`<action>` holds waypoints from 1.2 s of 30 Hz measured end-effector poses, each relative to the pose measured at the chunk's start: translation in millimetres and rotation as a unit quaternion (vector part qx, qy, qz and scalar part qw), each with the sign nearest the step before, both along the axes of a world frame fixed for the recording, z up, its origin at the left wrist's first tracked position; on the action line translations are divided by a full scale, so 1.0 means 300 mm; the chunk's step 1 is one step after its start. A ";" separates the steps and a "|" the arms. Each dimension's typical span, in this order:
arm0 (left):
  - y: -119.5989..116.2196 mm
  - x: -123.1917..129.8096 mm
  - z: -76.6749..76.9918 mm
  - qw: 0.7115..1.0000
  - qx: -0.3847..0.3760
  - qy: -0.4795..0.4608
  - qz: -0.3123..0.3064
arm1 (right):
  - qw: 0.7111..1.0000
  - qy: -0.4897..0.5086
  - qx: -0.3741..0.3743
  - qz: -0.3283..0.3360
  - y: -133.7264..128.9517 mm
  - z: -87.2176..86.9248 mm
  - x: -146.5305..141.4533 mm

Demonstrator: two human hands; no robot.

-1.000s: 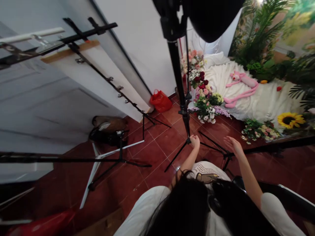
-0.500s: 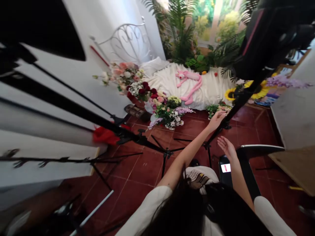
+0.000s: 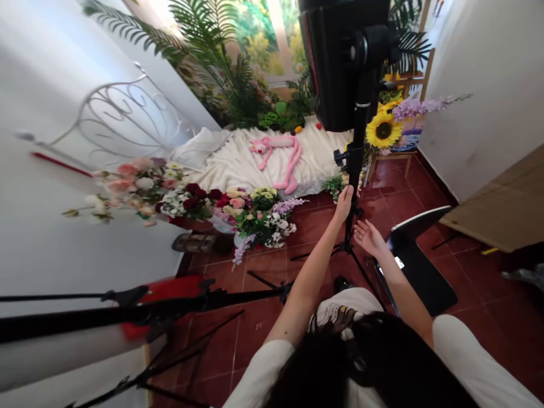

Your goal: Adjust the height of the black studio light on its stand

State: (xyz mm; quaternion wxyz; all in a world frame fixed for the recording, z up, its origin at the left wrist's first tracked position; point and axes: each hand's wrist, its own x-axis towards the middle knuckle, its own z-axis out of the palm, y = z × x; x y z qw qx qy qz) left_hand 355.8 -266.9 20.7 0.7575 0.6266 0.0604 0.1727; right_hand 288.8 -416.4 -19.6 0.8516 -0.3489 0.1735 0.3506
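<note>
Black stand (image 3: pixel 360 127): one, upright in the frame, right of centre, topped by a black housing (image 3: pixel 340 62) at the upper edge; legs on red floor tiles (image 3: pixel 255 345).

Left hand (image 3: pixel 343 205): at the stand's pole, fingers against its left side; cannot tell whether they close around it.

Right hand (image 3: pixel 369 239): just beside the lower pole, to its right; fingers spread, palm turned up.

Black chair (image 3: pixel 429 286): lower right, a small white object (image 3: pixel 398 262) on it.

Cream cloth (image 3: pixel 229 164): upper centre, draped; pink plush toy (image 3: pixel 283 141) lying on it.

Flower arrangements (image 3: pixel 272 226): left of centre to centre, along the cloth's near edge, mixed colours.

Sunflower (image 3: pixel 383 131): upper right, yellow.

Second black stand (image 3: pixel 85 317): lower left, slanting across the frame; red item (image 3: pixel 174 285) behind, blurred.
</note>
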 end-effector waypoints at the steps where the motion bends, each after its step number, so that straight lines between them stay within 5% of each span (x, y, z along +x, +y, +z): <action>1: 0.000 0.000 -0.002 1.000 0.003 -0.004 0.000 | 1.000 0.008 0.028 0.002 0.017 0.013 0.014; 9: 0.009 0.001 -0.005 1.000 0.018 -0.006 -0.021 | 0.984 0.045 0.173 0.008 0.113 0.064 0.045; 15: 0.009 0.008 -0.001 0.999 0.036 -0.028 -0.018 | 0.965 -0.010 0.261 -0.030 0.150 0.053 0.054; 23: 0.004 0.017 -0.011 0.999 0.032 -0.019 -0.015 | 0.930 0.067 0.357 -0.055 0.172 0.031 0.109; 26: -0.005 0.021 -0.010 1.000 0.024 -0.008 -0.001 | 0.961 0.016 0.264 -0.078 0.187 0.044 0.114; 28: -0.008 0.021 -0.010 1.000 0.028 -0.006 0.006 | 0.988 -0.057 0.118 -0.077 0.186 0.061 0.115; 30: -0.010 0.020 -0.012 0.999 0.036 -0.012 0.006 | 0.980 -0.173 -0.074 -0.070 0.162 0.084 0.116; 31: -0.010 0.020 -0.013 0.999 0.038 -0.016 0.004 | 0.951 -0.245 -0.175 -0.066 0.139 0.097 0.118; 33: -0.011 0.020 -0.015 0.999 0.039 -0.025 0.003 | 0.851 -0.388 -0.349 -0.052 0.080 0.125 0.130; 36: -0.015 0.021 -0.016 0.999 0.031 -0.026 0.007 | 0.716 -0.505 -0.478 -0.058 -0.001 0.175 0.169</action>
